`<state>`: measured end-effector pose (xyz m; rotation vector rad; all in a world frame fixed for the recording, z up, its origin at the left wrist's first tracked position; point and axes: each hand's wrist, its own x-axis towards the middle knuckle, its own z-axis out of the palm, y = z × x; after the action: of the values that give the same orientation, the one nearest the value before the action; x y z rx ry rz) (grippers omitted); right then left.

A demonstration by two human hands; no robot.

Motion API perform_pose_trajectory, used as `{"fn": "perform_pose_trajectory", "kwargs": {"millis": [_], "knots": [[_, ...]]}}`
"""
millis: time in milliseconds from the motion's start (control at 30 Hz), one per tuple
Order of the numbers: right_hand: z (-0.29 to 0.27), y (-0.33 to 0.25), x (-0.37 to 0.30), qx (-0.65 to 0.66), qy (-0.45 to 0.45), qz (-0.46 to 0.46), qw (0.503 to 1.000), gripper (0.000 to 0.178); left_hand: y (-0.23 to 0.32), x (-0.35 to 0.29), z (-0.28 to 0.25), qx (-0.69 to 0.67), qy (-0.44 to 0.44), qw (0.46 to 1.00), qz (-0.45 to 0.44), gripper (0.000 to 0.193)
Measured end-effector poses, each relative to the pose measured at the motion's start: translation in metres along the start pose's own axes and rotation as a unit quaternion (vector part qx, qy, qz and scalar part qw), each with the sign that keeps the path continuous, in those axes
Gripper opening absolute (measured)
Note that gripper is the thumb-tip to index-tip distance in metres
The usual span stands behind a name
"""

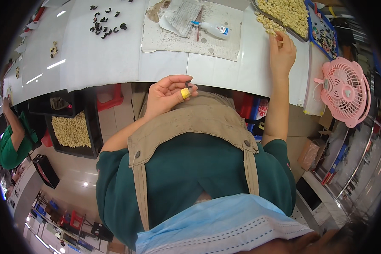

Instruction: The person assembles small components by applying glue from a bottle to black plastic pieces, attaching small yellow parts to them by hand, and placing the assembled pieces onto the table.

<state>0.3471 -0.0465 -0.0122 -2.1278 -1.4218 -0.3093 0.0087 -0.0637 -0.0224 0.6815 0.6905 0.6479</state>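
Note:
My left hand (168, 94) is in front of my apron at the table's near edge. Its thumb, wrapped in yellow tape, and its fingers pinch a small dark curved piece (189, 84). Farther off to the right, my right hand (282, 53) reaches the small pale-yellow pieces (267, 23) spilled beside a tray. The right fingers are drawn together at the edge of that pile, and what lies between their tips is hidden. More pale-yellow pieces heap up in the dark-rimmed tray (301, 36) behind it.
A glue bottle with a blue tip (216, 29) lies on a stained board (167, 44). Loose black curved pieces (103, 28) are scattered at the far left. A blue tray (326, 36) and a pink fan (345, 91) stand right. Another person (15, 142) works at left.

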Motion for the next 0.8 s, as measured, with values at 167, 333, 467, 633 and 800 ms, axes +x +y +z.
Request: {"fn": "perform_pose_trajectory", "kwargs": {"millis": [167,333,467,633,800], "knots": [[0.007,0.014,-0.01,0.024,-0.046,-0.062,0.997,0.019,0.001,0.001,0.004,-0.015,0.005,0.999,-0.029,0.032],[-0.005,0.001,-0.017,0.055,-0.078,-0.036,0.995,0.014,0.003,0.001,0.007,-0.019,0.006,0.999,-0.042,0.032],[-0.014,-0.043,-0.043,0.27,-0.178,0.001,0.946,0.012,0.005,0.0,0.007,-0.044,0.015,0.996,-0.074,0.032],[-0.036,-0.107,-0.081,0.419,-0.295,-0.076,0.855,0.019,0.005,0.002,0.006,-0.078,0.002,0.992,-0.098,0.032],[-0.023,-0.118,-0.083,0.379,-0.194,-0.272,0.863,0.031,0.0,0.002,0.0,-0.118,-0.019,0.987,-0.111,0.031]]}}
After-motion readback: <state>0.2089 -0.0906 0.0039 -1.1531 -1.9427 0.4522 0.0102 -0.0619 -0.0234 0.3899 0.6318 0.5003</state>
